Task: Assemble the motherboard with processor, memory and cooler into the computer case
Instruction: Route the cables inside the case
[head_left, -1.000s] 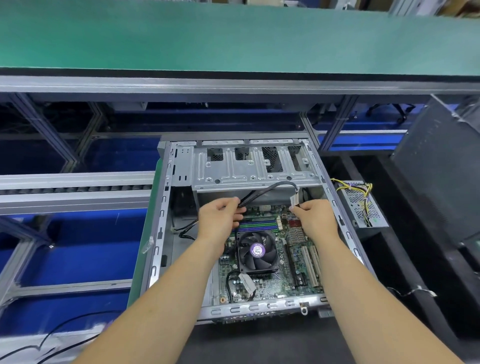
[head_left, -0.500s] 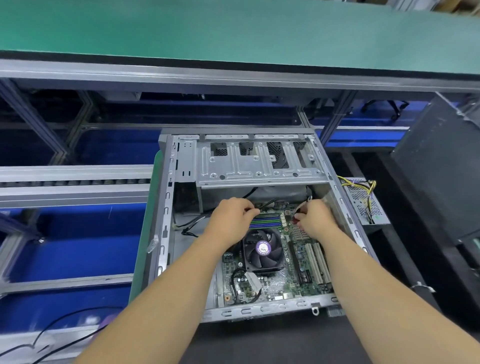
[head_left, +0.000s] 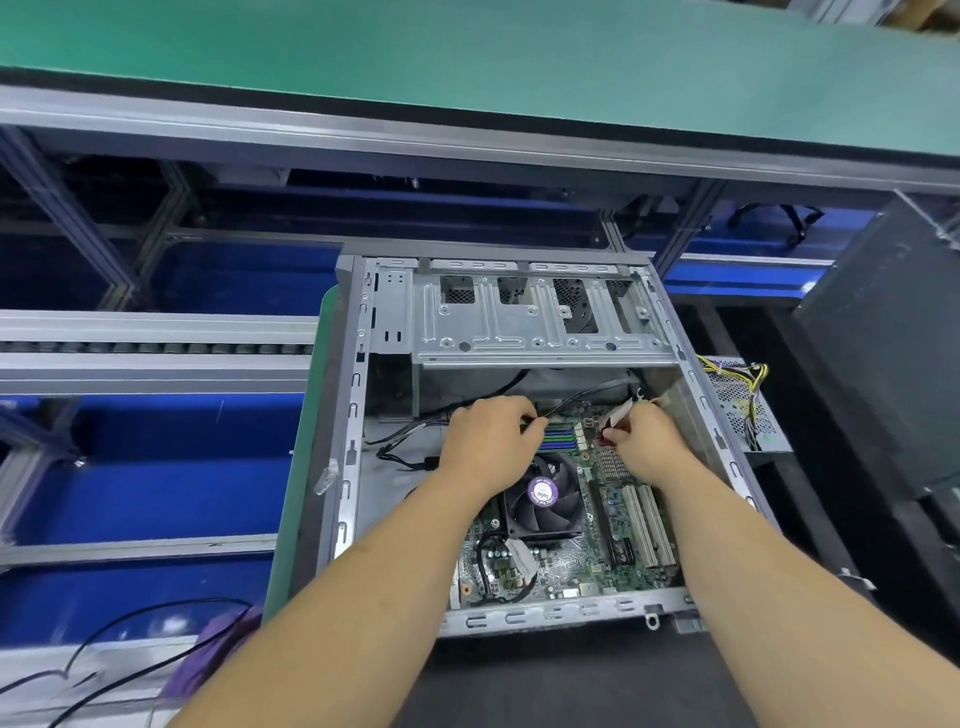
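Motherboard (head_left: 566, 551) down inside the open computer case (head_left: 358, 467), cooler (head_left: 543, 493) fitted, memory sticks (head_left: 558, 439) seated just beyond it. Far left: loose black wires (head_left: 130, 639) and a scrap of purple (head_left: 208, 660) on the lower rail, blue panels behind. Inside the case's left wall, spare black leads (head_left: 410, 457) lying on the floor of the case, clear of the board.

Left hand (head_left: 485, 441) at the memory end of the board, fingers curled round a black cable (head_left: 587, 392) that arcs off to the right under the drive cage (head_left: 540, 332). Right hand (head_left: 644, 441) at the other end, fingers pinching a connector with a white tag (head_left: 618, 415) low over the board's upper right area.

Judged step: plugging a case cable into a board header. Done well: slack held up and away from the fan blades by the left hand, plug squared over its pins, key lined up first, then pressed straight down without rocking. No forcing; bent pins the likely cost.

Far right, outside the case: power supply (head_left: 743, 410) with yellow and black wires, not yet fitted, and a dark side panel (head_left: 883, 338) leaning.

Writing: round purple sticker on the fan hub, lettering too small to read. White tags on cables, also unreadable.
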